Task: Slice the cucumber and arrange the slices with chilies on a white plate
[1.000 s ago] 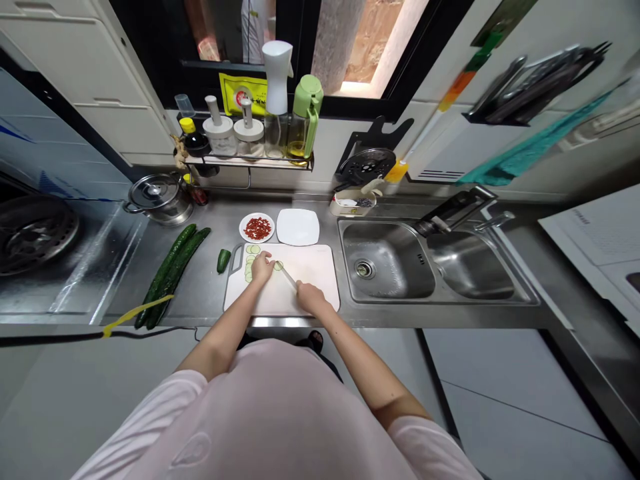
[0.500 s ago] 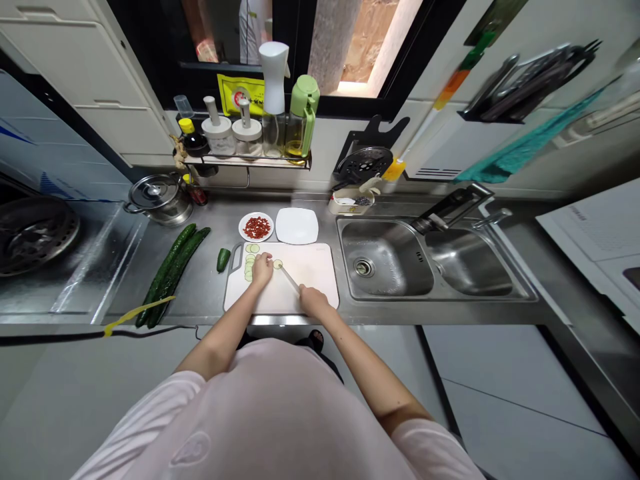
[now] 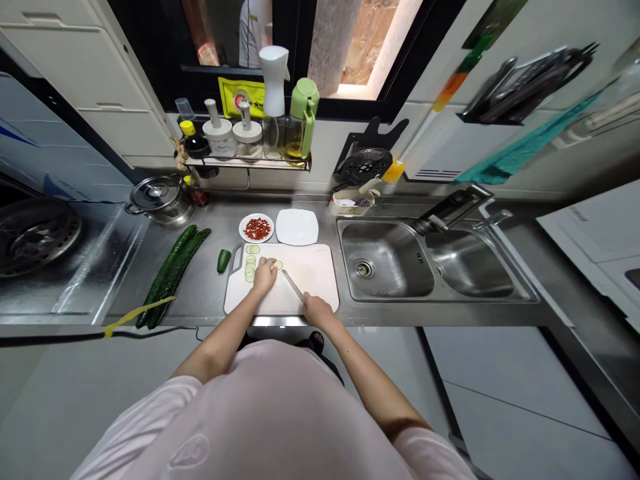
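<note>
My left hand (image 3: 264,276) rests with curled fingers on the white cutting board (image 3: 315,277), pressing down a piece of cucumber that is mostly hidden beneath it. My right hand (image 3: 317,309) is closed on the handle of a knife (image 3: 294,287) whose blade angles up-left toward my left hand. Several thin cucumber slices (image 3: 249,268) lie in a column on the board's left side, and one slice (image 3: 278,265) sits just right of my left fingers.
Two whole cucumbers (image 3: 173,273) and a cucumber end (image 3: 223,260) lie left of the board. A plate of red chilies (image 3: 257,228) and an empty white plate (image 3: 297,227) sit behind it. A double sink (image 3: 430,263) is right; a pot (image 3: 160,198) is back left.
My right hand has drawn the knife back toward me along the board. My left hand has shifted slightly toward me over the cucumber piece.
</note>
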A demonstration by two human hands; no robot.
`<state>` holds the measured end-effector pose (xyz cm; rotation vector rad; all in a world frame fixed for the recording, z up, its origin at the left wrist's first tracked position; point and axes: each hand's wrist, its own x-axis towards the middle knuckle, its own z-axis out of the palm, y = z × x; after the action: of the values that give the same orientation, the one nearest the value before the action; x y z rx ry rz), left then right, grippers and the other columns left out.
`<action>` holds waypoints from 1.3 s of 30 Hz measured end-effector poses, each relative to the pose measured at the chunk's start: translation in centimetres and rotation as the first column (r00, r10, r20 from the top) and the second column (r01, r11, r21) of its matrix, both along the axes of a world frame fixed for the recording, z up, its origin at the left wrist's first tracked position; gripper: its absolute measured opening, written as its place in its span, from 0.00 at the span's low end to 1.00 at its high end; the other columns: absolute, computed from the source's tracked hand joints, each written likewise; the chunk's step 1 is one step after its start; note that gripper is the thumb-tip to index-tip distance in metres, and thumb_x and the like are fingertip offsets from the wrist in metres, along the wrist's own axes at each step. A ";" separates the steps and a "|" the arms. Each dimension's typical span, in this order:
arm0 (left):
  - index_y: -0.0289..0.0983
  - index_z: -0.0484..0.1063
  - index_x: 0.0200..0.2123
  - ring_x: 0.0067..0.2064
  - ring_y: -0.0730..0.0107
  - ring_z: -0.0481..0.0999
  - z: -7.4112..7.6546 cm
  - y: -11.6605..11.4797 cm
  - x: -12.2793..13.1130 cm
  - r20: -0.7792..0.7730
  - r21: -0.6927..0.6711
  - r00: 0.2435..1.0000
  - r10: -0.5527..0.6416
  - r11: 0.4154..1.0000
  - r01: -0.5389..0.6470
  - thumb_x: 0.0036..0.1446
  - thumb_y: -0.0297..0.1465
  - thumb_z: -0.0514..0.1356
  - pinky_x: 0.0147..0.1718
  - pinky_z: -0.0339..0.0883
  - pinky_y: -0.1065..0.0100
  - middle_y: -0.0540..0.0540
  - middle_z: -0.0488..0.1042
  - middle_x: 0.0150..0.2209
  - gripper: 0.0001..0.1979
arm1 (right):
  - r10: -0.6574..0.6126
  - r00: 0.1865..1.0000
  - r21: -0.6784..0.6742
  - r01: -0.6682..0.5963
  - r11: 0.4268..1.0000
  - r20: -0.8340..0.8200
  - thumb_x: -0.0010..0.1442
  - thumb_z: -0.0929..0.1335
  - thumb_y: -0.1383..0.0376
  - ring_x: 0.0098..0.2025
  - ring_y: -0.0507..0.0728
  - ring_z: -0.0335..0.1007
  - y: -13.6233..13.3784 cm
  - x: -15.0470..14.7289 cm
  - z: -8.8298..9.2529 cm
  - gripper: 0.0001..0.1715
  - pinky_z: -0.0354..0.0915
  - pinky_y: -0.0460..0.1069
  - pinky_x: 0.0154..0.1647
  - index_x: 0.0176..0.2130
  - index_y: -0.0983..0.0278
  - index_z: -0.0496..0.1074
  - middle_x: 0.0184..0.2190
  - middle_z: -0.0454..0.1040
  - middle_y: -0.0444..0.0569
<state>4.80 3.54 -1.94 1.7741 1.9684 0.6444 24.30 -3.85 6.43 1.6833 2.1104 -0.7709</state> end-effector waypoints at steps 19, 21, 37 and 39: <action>0.40 0.70 0.33 0.36 0.69 0.70 0.7 2.3 0.3 0.061 -0.159 0.994 0.089 0.984 -0.078 0.51 0.30 0.57 0.36 0.61 0.69 0.47 0.72 0.34 0.05 | -0.189 0.981 0.147 0.193 0.970 -0.035 0.66 0.52 0.61 0.41 0.57 0.70 1.0 0.7 -2.1 0.16 0.56 0.47 0.35 0.47 0.63 0.61 0.37 0.73 0.53; 0.40 0.70 0.35 0.35 0.69 0.71 0.9 2.5 0.2 0.080 -0.188 0.991 0.103 0.978 -0.086 0.51 0.30 0.57 0.34 0.61 0.70 0.48 0.73 0.32 0.06 | -0.199 0.979 0.141 0.202 0.969 -0.032 0.66 0.52 0.61 0.41 0.57 0.69 1.1 0.7 -2.2 0.17 0.57 0.47 0.36 0.48 0.64 0.61 0.38 0.73 0.53; 0.37 0.71 0.27 0.26 0.75 0.67 1.3 -0.1 -1.0 0.258 -0.237 0.937 0.237 0.955 -0.177 0.45 0.40 0.61 0.26 0.57 0.73 0.51 0.70 0.24 0.12 | -0.227 0.970 0.129 0.237 0.963 -0.081 0.66 0.52 0.61 0.41 0.57 0.69 1.4 0.8 -3.0 0.18 0.57 0.47 0.37 0.48 0.64 0.62 0.37 0.73 0.54; 0.37 0.70 0.27 0.26 0.75 0.67 1.1 -1.5 -1.7 0.277 -0.229 0.927 0.253 0.954 -0.192 0.45 0.41 0.61 0.26 0.57 0.74 0.52 0.70 0.24 0.12 | -0.220 0.972 0.129 0.229 0.965 -0.080 0.66 0.52 0.61 0.41 0.57 0.69 1.5 0.8 -3.1 0.18 0.57 0.47 0.38 0.48 0.64 0.62 0.37 0.73 0.54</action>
<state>3.11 2.04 -0.85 1.2597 1.9555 0.7180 25.13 -2.35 3.30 2.0243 2.0808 -0.7681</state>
